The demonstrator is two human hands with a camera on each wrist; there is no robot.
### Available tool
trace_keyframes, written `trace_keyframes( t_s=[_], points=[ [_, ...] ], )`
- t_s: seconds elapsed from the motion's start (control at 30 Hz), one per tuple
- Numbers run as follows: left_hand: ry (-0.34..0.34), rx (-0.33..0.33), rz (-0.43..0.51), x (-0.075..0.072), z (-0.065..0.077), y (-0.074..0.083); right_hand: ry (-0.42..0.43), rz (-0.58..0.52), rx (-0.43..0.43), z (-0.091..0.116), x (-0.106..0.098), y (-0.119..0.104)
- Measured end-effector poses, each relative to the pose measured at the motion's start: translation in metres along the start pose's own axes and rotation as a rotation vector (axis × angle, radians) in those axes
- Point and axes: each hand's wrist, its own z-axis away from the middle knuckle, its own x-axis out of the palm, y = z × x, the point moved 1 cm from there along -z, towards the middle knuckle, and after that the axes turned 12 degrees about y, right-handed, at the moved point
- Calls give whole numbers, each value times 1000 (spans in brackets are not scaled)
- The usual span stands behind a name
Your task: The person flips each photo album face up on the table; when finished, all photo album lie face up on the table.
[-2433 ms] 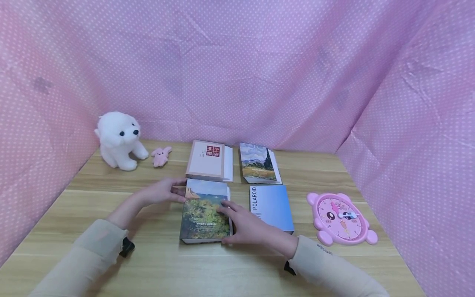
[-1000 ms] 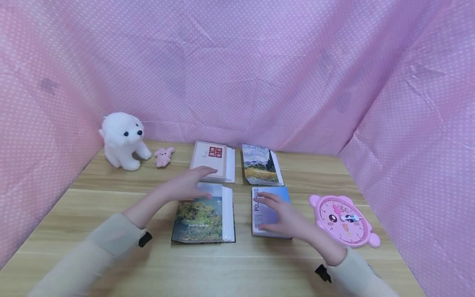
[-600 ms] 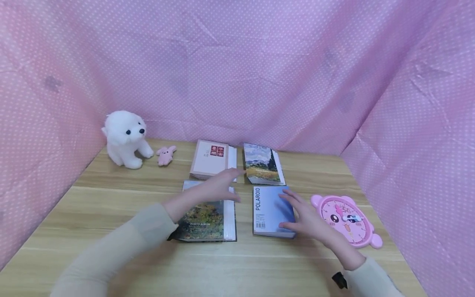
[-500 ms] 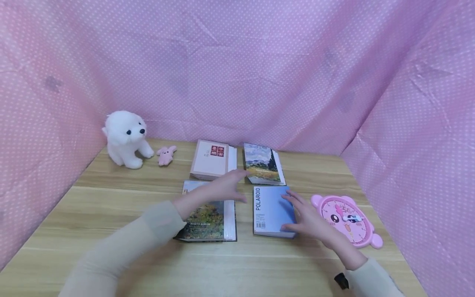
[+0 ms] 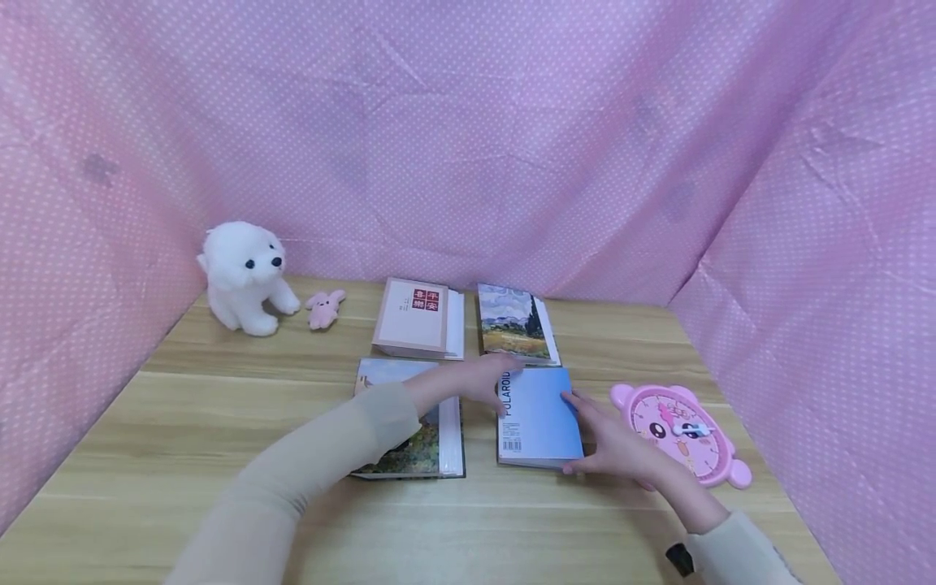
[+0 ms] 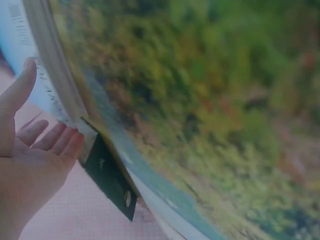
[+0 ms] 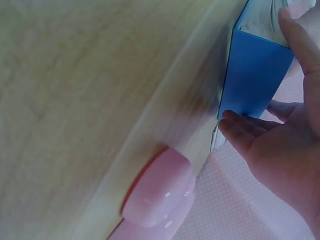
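Observation:
A blue Polaroid photo album (image 5: 541, 426) lies flat at the centre right of the table. My left hand (image 5: 478, 380) is at its left side, fingers by the far left corner and thumb by the left edge. In the left wrist view, that hand (image 6: 35, 170) has thumb and fingers spread apart. At the album's right side is my right hand (image 5: 614, 443), its thumb near the front right corner. The right wrist view has its fingertips (image 7: 235, 120) against the blue spine (image 7: 255, 70). A green painted photo album (image 5: 420, 457) lies under my left forearm, partly hidden.
Behind are a beige album (image 5: 409, 317) with red characters and a landscape-painting album (image 5: 515, 321). A pink toy clock (image 5: 680, 435) lies to the right, close to my right forearm. A white plush dog (image 5: 244, 280) and small pink toy (image 5: 324, 310) stand back left.
Both hands have left the green album, which now sits slightly left. My left hand has crossed rightward to the Polaroid album; my right hand has gone to that album's right edge.

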Motion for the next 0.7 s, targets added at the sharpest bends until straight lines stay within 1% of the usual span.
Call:
trace_keyframes(
  t_s=[0.07, 0.1, 0.37, 0.47, 0.6, 0.7],
  points=[
    [-12, 10, -14, 3, -3, 0, -13, -24, 36, 0, 1, 1],
    [-14, 11, -9, 3, -4, 0, -13, -24, 37, 0, 2, 1],
    [-10, 16, -4, 5, -7, -2, 14, -15, 9, 0, 3, 4],
    [-8, 17, -7, 6, -7, -4, 43, 19, -50, -1, 2, 5],
    [4, 3, 6, 6, -7, -4, 109, 39, -148, -2, -2, 4],
    [17, -5, 35, 5, -6, -5, 128, -12, -147, -3, -4, 3]
  ],
)
